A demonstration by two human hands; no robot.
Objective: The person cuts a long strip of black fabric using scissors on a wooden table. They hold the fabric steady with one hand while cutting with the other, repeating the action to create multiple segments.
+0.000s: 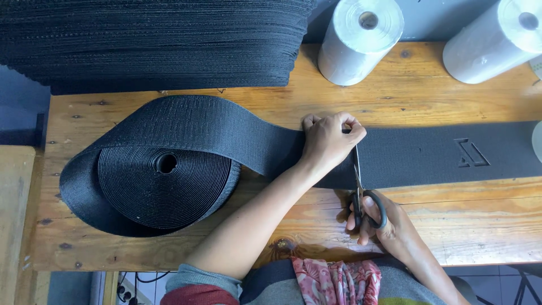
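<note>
We see two white rolls point(361, 42) point(497, 42) standing at the wooden table's point(480, 226) far edge, beside a black stack point(152, 42).

Bare forearms, grey-red sleeve point(195, 282), pink floral cloth point(336, 279)
</note>
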